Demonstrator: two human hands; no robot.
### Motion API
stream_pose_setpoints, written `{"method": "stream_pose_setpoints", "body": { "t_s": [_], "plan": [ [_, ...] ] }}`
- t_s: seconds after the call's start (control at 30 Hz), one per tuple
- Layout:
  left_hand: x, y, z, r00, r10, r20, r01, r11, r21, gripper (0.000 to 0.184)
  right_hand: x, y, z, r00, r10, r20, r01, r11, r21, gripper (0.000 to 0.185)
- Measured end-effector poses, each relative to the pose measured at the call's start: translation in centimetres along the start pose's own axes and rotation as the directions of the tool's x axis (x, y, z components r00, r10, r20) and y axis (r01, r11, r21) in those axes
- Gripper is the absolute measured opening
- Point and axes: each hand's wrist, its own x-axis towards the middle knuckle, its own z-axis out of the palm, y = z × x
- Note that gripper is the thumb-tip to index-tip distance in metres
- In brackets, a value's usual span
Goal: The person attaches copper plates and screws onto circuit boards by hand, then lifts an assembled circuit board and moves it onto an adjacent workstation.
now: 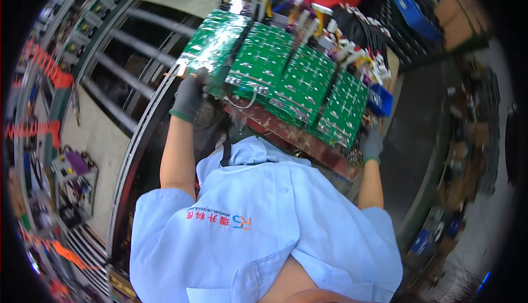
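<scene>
Four green circuit boards lie side by side in a slanted row in front of my body. My left hand [190, 95], in a grey glove, is closed at the near left corner of the leftmost circuit board [214, 42], which shines with glare. Beside it are the second circuit board [261, 55], the third circuit board [305, 83] and the rightmost circuit board [344, 108]. My right hand [372, 144], also gloved, is near the lower right corner of the rightmost board, by small metal parts. Its fingertips are blurred and partly hidden. A white cable [242, 105] hangs at the second board's near edge.
White connectors with yellow wires [319, 11] and bundled black cables [363, 33] lie behind the boards. A small blue bin [379, 100] is at the right. Left stands a roller conveyor [135, 55]; red coiled hoses [49, 66] hang beyond it. A larger blue bin [412, 9] is at upper right.
</scene>
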Motion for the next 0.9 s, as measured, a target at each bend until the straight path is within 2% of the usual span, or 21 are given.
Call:
{"method": "stream_pose_setpoints", "body": {
  "t_s": [0.07,0.13,0.2,0.23,0.3,0.33,0.4,0.47,0.5,0.53,0.57,0.67,0.7,0.77,0.9],
  "plan": [
    [0.3,0.0,0.1,1.0,-0.001,0.03,0.001,1.0,-0.017,0.015,-0.3,0.1,-0.3,1.0,0.0,-0.014,0.0,1.0,0.004,0.029],
    [0.0,0.3,0.5,1.0,0.01,-0.013,-0.009,0.999,0.045,0.016,-0.6,0.7,-0.7,0.998,-0.02,-0.053,0.019,1.0,-0.005,0.028],
    [-0.9,1.0,1.6,0.996,0.009,-0.086,0.0,0.995,0.099,0.016,-0.7,0.3,-1.9,0.971,0.104,-0.215,-0.072,0.986,0.153,0.029],
    [-0.4,0.5,1.1,0.998,0.033,-0.048,-0.029,0.996,0.086,0.018,-0.3,-0.3,-2.5,0.972,0.086,-0.22,-0.054,0.988,0.147,0.029],
    [-0.3,0.3,1.0,0.998,0.028,-0.051,-0.025,0.998,0.054,0.019,-0.2,-2.5,-4.8,0.891,0.107,-0.441,0.08,0.92,0.384,0.028],
    [-0.3,0.2,0.9,0.999,0.015,-0.042,-0.013,0.999,0.037,0.02,0.0,-4.3,-5.9,0.892,0.098,-0.441,0.086,0.921,0.38,0.028],
    [-0.2,0.0,0.4,1.0,0.016,-0.014,-0.016,1.0,0.0,0.023,0.0,-11.6,-8.4,0.867,-0.047,-0.496,0.368,0.732,0.573,0.025],
    [0.0,-0.1,0.1,0.999,-0.002,-0.034,0.005,0.997,0.076,0.024,-0.1,-18.8,-8.2,0.819,-0.237,-0.523,0.528,0.667,0.526,0.022],
    [-0.6,0.3,0.6,0.999,0.022,-0.035,-0.02,0.999,0.044,0.025,-1.1,-23.3,-8.6,0.835,-0.317,-0.449,0.542,0.615,0.573,0.02],
    [-0.6,0.4,0.5,0.999,0.022,-0.033,-0.021,0.999,0.038,0.025,-0.8,-26.3,-7.4,0.744,-0.468,-0.477,0.662,0.609,0.436,0.019],
    [-0.5,0.4,0.3,1.0,0.021,0.006,-0.022,0.999,0.047,0.026,-1.8,-30.1,-7.8,0.704,-0.565,-0.43,0.709,0.528,0.467,0.018],
    [-1.0,0.8,0.3,0.999,0.002,0.036,-0.003,0.999,0.033,0.023,-2.8,-37.9,-5.7,0.617,-0.698,-0.363,0.776,0.461,0.431,0.016],
    [-1.1,0.8,0.5,0.999,-0.018,0.027,0.017,1.0,0.019,0.02,-2.8,-39.4,-5.1,0.617,-0.701,-0.357,0.776,0.464,0.428,0.016],
    [-1.1,0.7,0.3,0.999,-0.033,0.03,0.034,0.999,-0.011,0.021,-2.6,-41.5,-3.9,0.576,-0.757,-0.309,0.805,0.458,0.377,0.015],
    [-0.9,0.6,0.1,0.999,-0.03,0.035,0.031,0.999,-0.034,0.022,-2.4,-42.7,-3.8,0.565,-0.785,-0.254,0.811,0.472,0.346,0.017]
  ]
}}
